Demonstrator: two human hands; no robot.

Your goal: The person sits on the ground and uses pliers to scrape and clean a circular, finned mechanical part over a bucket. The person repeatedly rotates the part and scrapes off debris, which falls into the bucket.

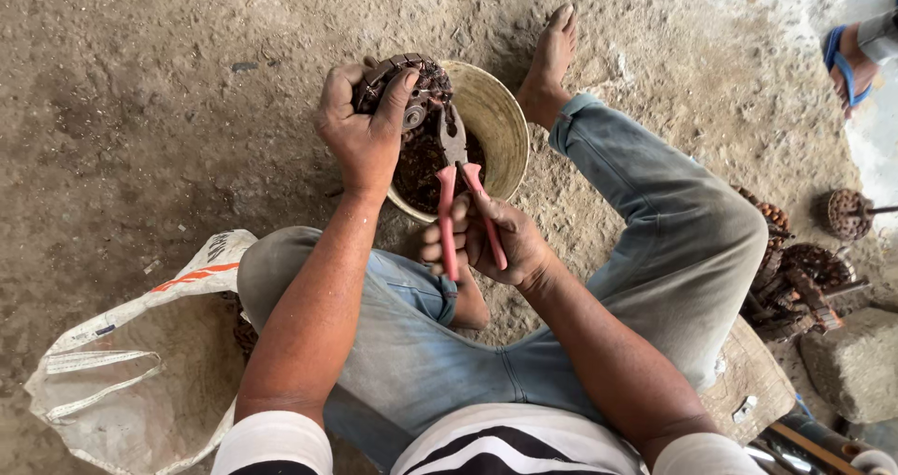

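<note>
Bare forearms and bare feet; short white sleeves end well behind both hands. Black-and-white striped cotton shirt [510, 447] below them. Faded, dusty blue denim jeans [655, 241] beside the right hand.

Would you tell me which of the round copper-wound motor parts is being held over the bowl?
The one in the left hand, above the bowl, with pliers at it. The others lie on the ground at right.

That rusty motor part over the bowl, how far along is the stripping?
Done: the bowl already holds dark stripped scraps. In hand: the left hand grips a rusty wound motor core over the bowl, while the right hand works red-handled pliers into it. Left: a pile of similar cores lies on the ground at the right, and the white sack sits at the left, contents hard to tell.
</note>
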